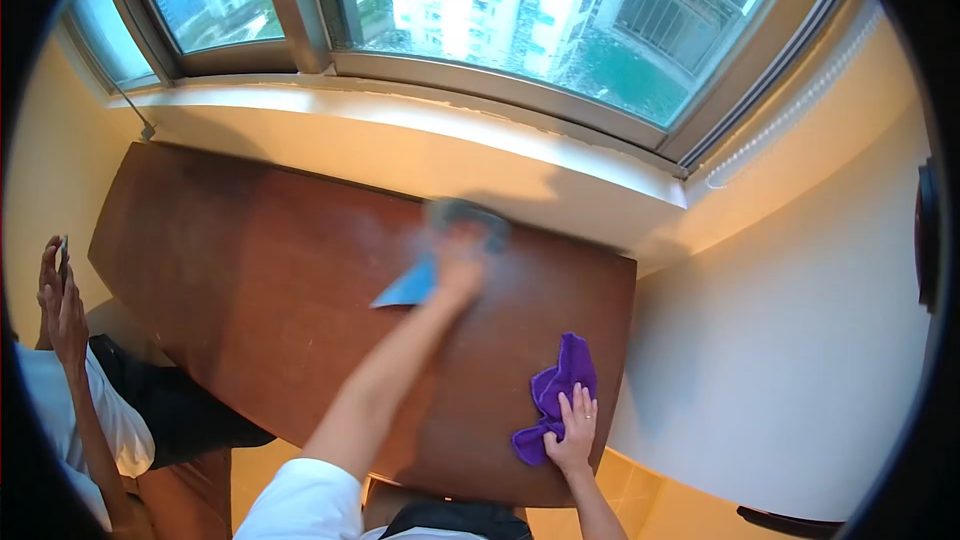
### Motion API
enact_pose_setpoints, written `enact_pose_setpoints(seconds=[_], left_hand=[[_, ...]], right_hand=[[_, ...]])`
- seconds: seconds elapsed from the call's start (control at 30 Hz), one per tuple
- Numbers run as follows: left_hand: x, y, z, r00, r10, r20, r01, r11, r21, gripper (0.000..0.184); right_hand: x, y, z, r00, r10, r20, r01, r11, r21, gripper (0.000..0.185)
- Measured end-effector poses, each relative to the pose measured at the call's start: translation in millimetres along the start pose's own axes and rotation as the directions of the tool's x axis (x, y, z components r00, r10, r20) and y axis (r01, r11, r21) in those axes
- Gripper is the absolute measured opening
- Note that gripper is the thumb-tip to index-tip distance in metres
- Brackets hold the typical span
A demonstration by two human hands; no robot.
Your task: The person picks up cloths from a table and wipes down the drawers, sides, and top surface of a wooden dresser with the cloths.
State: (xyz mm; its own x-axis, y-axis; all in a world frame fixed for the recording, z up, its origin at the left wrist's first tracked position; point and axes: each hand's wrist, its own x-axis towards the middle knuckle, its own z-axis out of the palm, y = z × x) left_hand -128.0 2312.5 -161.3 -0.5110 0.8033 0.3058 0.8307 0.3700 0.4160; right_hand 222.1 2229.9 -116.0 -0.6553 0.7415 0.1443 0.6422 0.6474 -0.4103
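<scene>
My left hand [464,265] is out over the middle of the brown tabletop [330,330], near its window-side edge, and smeared by motion. A blue cloth [408,287] sticks out from under it, and a blurred grey-blue part shows around the fingers. Whether that part belongs to the same cloth is unclear. Close to the table's right end, my right hand [573,432] lies with fingers stretched out on a crumpled purple cloth [566,377]. A ring shows on one finger.
Beyond the table runs a windowsill [420,118] under framed windows. At the left a person [65,320] sits holding a phone-like device. A bead chain [790,130] hangs by the right window. A large white curved surface [780,320] stands right of the table.
</scene>
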Motion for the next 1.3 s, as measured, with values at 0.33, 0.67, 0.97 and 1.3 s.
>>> enact_pose_setpoints(seconds=[0.33, 0.67, 0.97, 1.3], left_hand=[[-16.8, -21.3, -41.9, 0.855, 0.448, 0.262, -0.371, 0.88, -0.296, 0.058], [-80.8, -461.0, -278.3, 0.839, -0.455, -0.297, 0.517, 0.837, 0.178, 0.048], [24.4, -369.3, -173.1, 0.977, -0.192, -0.097, 0.214, 0.915, 0.343, 0.054], [-90.1, -75.7, -99.4, 0.747, 0.593, 0.301, -0.495, 0.798, -0.345, 0.054]], right_hand=[[2.3, -18.0, 0.2, 0.999, 0.044, -0.025, -0.045, 0.998, -0.042, 0.062], [7.9, -38.1, 3.5, 0.991, 0.103, -0.088, -0.114, 0.984, -0.137, 0.061], [8.9, -36.2, 3.6, 0.991, 0.094, -0.099, -0.109, 0.982, -0.153, 0.06], [2.4, -42.7, 8.3, 0.982, 0.153, -0.11, -0.171, 0.968, -0.181, 0.063]])
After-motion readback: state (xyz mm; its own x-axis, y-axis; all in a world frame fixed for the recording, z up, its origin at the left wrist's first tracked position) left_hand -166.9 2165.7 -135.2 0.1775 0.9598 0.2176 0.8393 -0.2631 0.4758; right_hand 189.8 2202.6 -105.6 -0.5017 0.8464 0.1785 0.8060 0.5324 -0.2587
